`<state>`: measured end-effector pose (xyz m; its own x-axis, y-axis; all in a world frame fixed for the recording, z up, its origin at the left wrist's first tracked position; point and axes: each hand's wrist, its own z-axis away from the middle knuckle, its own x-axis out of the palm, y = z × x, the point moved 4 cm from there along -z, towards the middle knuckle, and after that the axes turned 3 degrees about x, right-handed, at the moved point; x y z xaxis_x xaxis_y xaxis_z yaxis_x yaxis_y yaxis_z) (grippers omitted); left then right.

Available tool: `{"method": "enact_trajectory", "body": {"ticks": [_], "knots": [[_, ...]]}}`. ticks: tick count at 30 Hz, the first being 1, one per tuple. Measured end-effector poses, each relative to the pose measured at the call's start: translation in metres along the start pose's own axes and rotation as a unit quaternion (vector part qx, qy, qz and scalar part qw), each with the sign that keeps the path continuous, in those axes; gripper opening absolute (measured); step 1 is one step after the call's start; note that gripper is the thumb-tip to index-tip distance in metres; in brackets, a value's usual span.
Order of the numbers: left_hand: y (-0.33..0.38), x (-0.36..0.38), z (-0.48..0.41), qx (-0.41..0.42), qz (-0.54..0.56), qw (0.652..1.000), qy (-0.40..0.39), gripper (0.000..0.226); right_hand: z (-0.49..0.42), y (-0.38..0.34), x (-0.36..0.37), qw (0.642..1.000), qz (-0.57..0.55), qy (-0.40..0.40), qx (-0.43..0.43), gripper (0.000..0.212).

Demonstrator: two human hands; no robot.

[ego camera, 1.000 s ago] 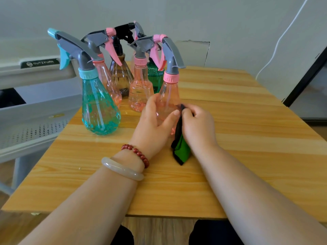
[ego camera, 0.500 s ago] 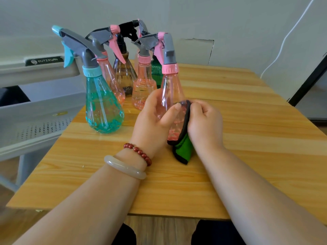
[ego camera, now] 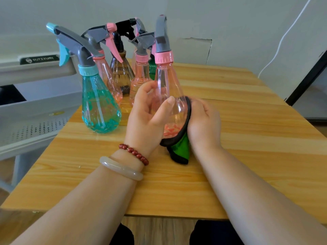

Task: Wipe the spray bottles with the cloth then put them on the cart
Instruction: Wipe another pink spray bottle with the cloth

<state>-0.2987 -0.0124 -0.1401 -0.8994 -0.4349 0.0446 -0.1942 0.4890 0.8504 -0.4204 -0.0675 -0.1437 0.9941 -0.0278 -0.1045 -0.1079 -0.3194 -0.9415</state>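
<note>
A clear pink spray bottle [ego camera: 167, 82] with a grey head and pink collar is held upright just above the table. My left hand [ego camera: 148, 114] grips its lower body, thumb across the front. My right hand [ego camera: 203, 122] presses a green cloth with black edging [ego camera: 180, 147] against the bottle's right side and base, fingers curled around the cloth. Behind stand several more spray bottles: a teal one [ego camera: 99, 106], two pink ones [ego camera: 108, 76] [ego camera: 140, 76], a brown one [ego camera: 122, 71], and a green one [ego camera: 152, 68] mostly hidden.
The wooden table [ego camera: 247, 138] carries everything. A grey cart [ego camera: 35, 110] with a perforated shelf stands against the table's left edge. A white cable [ego camera: 283, 38] hangs on the wall at the right, beside a dark door frame [ego camera: 307, 76].
The pink bottle has been lifted and turned, so its nozzle now points away. My right hand has wrapped the cloth further around the bottle's lower side.
</note>
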Motion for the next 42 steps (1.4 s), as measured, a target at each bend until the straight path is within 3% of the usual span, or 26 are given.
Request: {"method": "enact_trajectory", "body": {"ticks": [2,5,7,9,11,14,16,20,25,31,33,36,38,40,42], "knots": [[0.001,0.0,-0.001,0.005,0.009,1.0,0.001,0.041,0.003,-0.005,-0.002,0.999,0.0,0.011,-0.052,0.036],[0.0,0.002,-0.001,-0.008,0.015,1.0,0.002,0.048,0.013,-0.021,-0.001,0.97,0.043,0.019,-0.24,0.036],[0.001,0.001,-0.001,-0.006,0.018,1.0,0.003,0.049,0.017,-0.023,0.001,0.954,0.053,0.012,-0.294,0.037],[0.003,0.0,-0.002,0.003,0.024,1.0,0.0,0.035,0.013,-0.019,0.001,0.966,0.04,0.02,-0.256,0.037],[0.005,0.0,-0.003,0.012,0.032,0.999,-0.007,0.025,0.008,-0.014,0.0,0.986,0.004,0.02,-0.163,0.037],[0.005,0.0,-0.003,0.01,0.044,0.999,0.004,0.025,0.004,-0.011,0.0,0.996,-0.083,-0.003,-0.044,0.034],[0.006,0.001,-0.003,0.001,0.052,0.999,0.01,0.029,0.002,-0.011,-0.003,0.993,-0.113,0.008,-0.017,0.034],[0.008,0.006,-0.002,0.01,0.021,1.0,-0.018,0.037,0.007,-0.017,-0.001,0.991,-0.108,0.06,-0.048,0.038],[0.003,0.015,0.001,-0.031,0.035,0.996,-0.073,0.071,0.003,-0.012,-0.003,0.992,-0.074,0.079,-0.073,0.039],[0.004,0.016,0.003,-0.032,0.07,0.995,-0.063,0.058,0.013,-0.026,0.001,0.957,0.018,-0.005,-0.289,0.039],[0.005,0.013,0.003,-0.027,0.062,0.996,-0.056,0.054,0.01,-0.025,0.001,0.972,-0.009,-0.001,-0.237,0.039],[0.006,0.009,0.003,-0.042,0.085,0.995,-0.02,0.068,0.006,-0.016,0.003,0.991,-0.104,-0.008,-0.084,0.038],[0.007,0.009,0.004,-0.051,0.088,0.995,-0.005,0.066,0.004,-0.011,0.003,0.99,-0.129,-0.017,-0.051,0.039],[0.007,0.01,0.004,-0.049,0.079,0.996,-0.01,0.057,0.006,-0.014,0.001,0.991,-0.086,0.001,-0.101,0.042],[0.008,0.01,0.004,-0.051,0.078,0.995,-0.016,0.056,0.013,-0.021,0.001,0.974,-0.003,0.011,-0.226,0.041]]}}
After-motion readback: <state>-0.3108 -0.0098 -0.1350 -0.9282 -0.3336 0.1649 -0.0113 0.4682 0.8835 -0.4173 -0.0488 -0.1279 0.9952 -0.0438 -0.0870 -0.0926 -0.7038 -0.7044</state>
